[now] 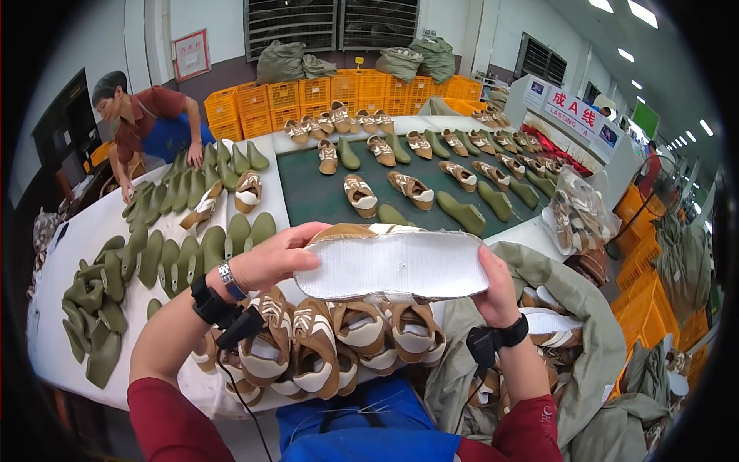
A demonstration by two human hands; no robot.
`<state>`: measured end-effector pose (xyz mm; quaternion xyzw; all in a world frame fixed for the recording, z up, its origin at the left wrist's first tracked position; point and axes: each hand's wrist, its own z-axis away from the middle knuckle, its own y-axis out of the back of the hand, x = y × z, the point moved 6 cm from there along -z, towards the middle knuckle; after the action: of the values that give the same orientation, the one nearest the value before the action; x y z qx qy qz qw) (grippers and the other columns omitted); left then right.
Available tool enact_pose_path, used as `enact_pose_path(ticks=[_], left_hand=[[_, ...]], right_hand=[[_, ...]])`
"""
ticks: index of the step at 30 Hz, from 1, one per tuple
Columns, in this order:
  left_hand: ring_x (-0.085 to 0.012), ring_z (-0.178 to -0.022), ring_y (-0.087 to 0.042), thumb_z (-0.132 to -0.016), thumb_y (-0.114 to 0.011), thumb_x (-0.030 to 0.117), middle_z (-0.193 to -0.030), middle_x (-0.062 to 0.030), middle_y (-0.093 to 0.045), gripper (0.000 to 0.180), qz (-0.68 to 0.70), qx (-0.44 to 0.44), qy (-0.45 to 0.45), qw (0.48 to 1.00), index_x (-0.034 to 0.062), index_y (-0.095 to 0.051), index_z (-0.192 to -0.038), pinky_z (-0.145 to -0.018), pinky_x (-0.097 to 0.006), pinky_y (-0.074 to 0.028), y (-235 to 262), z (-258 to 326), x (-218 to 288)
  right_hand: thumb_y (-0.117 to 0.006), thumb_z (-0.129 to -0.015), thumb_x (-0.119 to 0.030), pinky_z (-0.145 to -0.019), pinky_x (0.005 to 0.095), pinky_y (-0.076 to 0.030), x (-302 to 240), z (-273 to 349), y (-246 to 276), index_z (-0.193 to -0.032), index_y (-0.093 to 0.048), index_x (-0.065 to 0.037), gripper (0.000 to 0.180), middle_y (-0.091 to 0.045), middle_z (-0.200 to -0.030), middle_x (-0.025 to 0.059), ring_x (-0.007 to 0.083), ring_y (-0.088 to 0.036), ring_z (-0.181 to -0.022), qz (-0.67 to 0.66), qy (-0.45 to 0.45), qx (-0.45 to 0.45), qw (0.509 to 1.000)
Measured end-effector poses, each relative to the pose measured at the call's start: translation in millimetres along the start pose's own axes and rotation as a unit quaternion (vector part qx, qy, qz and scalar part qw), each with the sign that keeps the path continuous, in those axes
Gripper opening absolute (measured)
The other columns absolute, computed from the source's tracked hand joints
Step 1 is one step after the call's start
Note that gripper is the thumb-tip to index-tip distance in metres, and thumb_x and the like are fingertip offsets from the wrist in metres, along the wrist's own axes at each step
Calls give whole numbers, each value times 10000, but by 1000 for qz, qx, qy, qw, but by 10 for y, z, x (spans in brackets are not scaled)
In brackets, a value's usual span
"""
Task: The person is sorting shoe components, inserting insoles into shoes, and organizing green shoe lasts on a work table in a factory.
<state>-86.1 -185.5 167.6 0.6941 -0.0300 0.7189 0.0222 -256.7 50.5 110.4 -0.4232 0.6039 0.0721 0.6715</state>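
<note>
Held up over the table's near side is a brown shoe upper [396,266], its white stitched underside facing me. My left hand [271,260] grips one end, with the thumb on the white face. The other end sits in my right hand [499,289], whose fingers are mostly behind it. Below are several brown-and-cream shoe uppers [314,346] standing in a row along the near edge. Green shoe lasts [100,312] lie heaped and lined up to the left.
A green belt [319,212] ahead carries paired uppers and lasts. At right, a grey-green sack [596,331] holds more uppers, beside a see-through bag [579,212] of shoes. A co-worker [154,127] reaches over lasts at far left. Orange crates [308,94] line the back.
</note>
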Motion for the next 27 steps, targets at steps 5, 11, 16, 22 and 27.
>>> enact_pose_path(ticks=[5, 11, 16, 22, 27], left_hand=[[-120, -1050, -499, -672, -741, 314, -1206, -68, -473, 774, 43, -44, 11, 998, 2, -348, -1261, -879, -256, -418, 84, 149, -163], [-97, -937, -548, -689, -756, 210, -1073, -23, -545, 584, 106, -55, 47, 992, 32, -438, -1145, -832, -255, -446, -109, 277, -40], [-143, -845, -579, -742, -699, 159, -917, -40, -564, 391, -235, -61, -50, 969, 34, -470, -1032, -742, -286, -480, -275, 328, 308], [-178, -709, -513, -665, -655, 124, -712, 5, -496, 244, -750, 9, -206, 628, 124, -523, -869, -626, -307, -376, -442, 292, 144], [-169, -715, -509, -676, -642, 135, -706, 12, -479, 222, -752, -8, -188, 632, 129, -521, -862, -635, -301, -371, -415, 279, -39]], right_hand=[[-437, -931, -249, -707, 239, -474, 27, -34, -90, -1002, -558, 1, 286, -613, -927, 41, 105, -593, -810, 20, 41, -27, 999], [-450, -928, -231, -723, 222, -457, 174, -235, 100, -1019, -557, -13, 260, -604, -906, 33, 94, -577, -797, 63, 130, -43, 989], [-466, -912, -169, -740, 231, -456, 169, -228, 5, -1167, -485, -19, 297, -573, -1021, 65, 121, -575, -826, 192, 128, 20, 973], [-485, -892, -122, -712, 239, -471, 355, -68, 172, -1181, -470, -1, 313, -569, -1030, 81, 129, -581, -807, 276, 37, -65, 958], [-508, -878, -91, -690, 233, -474, 284, 145, 399, -1089, -537, 20, 241, -609, -917, 84, 116, -581, -769, 298, 31, -25, 954]])
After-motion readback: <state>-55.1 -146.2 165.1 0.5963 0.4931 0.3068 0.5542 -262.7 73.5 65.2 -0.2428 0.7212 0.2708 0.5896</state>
